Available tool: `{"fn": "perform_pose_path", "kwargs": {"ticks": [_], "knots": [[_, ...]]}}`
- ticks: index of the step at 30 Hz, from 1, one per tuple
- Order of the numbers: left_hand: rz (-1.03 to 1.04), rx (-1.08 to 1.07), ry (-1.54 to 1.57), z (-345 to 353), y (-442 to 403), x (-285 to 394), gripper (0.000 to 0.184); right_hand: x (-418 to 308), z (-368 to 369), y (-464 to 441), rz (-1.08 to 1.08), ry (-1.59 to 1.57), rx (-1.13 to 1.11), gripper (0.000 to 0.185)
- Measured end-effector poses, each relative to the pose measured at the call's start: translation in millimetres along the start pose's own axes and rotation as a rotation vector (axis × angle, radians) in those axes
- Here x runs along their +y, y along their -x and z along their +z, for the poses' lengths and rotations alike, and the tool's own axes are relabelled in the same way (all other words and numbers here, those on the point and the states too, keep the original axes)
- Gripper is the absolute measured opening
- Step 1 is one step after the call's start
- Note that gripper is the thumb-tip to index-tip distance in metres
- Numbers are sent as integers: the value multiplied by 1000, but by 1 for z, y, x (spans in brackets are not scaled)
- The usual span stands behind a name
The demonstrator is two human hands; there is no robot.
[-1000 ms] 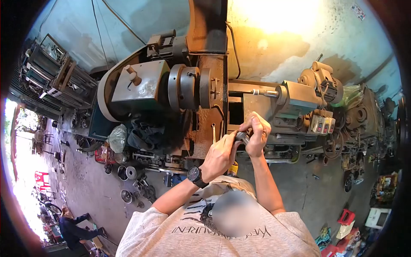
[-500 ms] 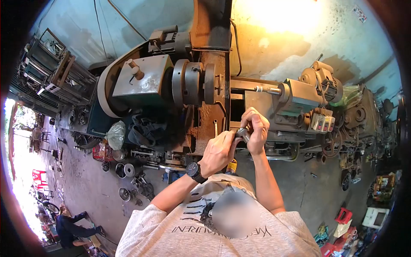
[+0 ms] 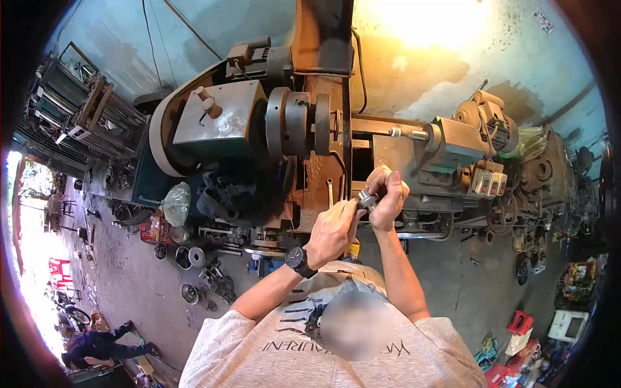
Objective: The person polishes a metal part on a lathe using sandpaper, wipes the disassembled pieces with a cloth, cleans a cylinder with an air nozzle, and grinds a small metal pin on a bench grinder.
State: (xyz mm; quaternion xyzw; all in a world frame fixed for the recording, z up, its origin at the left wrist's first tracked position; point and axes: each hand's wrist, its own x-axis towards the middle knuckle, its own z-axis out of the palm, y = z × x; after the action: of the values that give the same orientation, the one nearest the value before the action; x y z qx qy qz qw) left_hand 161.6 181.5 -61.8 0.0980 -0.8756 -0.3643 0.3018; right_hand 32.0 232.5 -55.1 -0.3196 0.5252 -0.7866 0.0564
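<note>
A small round metal part point(image 3: 367, 199) is held between my two hands, in front of the lathe bed. My left hand point(image 3: 333, 231), with a black watch on its wrist, has its fingers closed on the part's left side. My right hand point(image 3: 388, 199) grips it from the right, with curled fingers and the thumb raised. Just beyond my left hand a wrench point(image 3: 330, 191) stands out from the machine. The lathe chuck point(image 3: 291, 123) is farther off to the left, and the tailstock spindle point(image 3: 409, 134) is beyond my right hand.
The headstock point(image 3: 220, 116) fills the left middle. A switch box point(image 3: 490, 183) and a motor point(image 3: 485, 123) are at the right. A plastic bag point(image 3: 175, 204) hangs at the left. Metal parts lie on the floor. Another person point(image 3: 107, 344) is low at the far left.
The metal part has turned between my fingers and shows more of its ringed side. The view has shifted slightly. The other person at the lower left has bent lower.
</note>
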Motion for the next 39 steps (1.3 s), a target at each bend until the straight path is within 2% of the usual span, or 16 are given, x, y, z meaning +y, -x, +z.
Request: {"fn": "perform_pose_path", "kwargs": {"ticks": [3,6,7,10,11,13,17,20,23,26,28,31,32,34,36,39], "knots": [[-34,4,62,-1,0,-4,23,6,-3,-3,-108,134,-71,61],[-301,82,304,-20,-26,21,9,-42,-6,-55,-111,336,-212,50],[-332,139,295,-27,-34,25,13,-59,-14,-95,-410,522,-178,38],[-302,394,495,-35,-56,22,15,-129,-44,-209,-245,523,49,18],[-388,409,610,-34,-55,12,20,-157,-51,-259,-317,552,102,21],[-380,466,616,-40,-65,14,23,-189,-69,-365,-788,667,211,36],[-444,518,563,-44,-83,24,24,-211,-94,-552,-771,965,395,70],[-521,538,471,-48,-80,18,17,-220,-101,-620,-653,817,264,62],[-534,651,375,-48,-74,28,20,-217,-112,-641,-692,608,257,35],[-658,700,300,-59,-68,45,23,-207,-105,-598,-998,812,603,74],[-709,712,253,-59,-63,44,24,-208,-93,-587,-1176,840,678,69],[-736,829,169,-52,-46,36,23,-220,-107,-629,-814,776,249,48],[-576,844,-166,-50,-38,23,22,-223,-111,-636,-761,731,168,42],[-691,853,-14,-38,6,-11,20,-222,-120,-643,-854,733,182,40],[-700,926,-20,-27,15,-20,17,-214,-100,-616,-1103,986,611,37],[-726,1000,2,-33,4,11,15,-187,-40,-557,-1124,567,569,33]]}}
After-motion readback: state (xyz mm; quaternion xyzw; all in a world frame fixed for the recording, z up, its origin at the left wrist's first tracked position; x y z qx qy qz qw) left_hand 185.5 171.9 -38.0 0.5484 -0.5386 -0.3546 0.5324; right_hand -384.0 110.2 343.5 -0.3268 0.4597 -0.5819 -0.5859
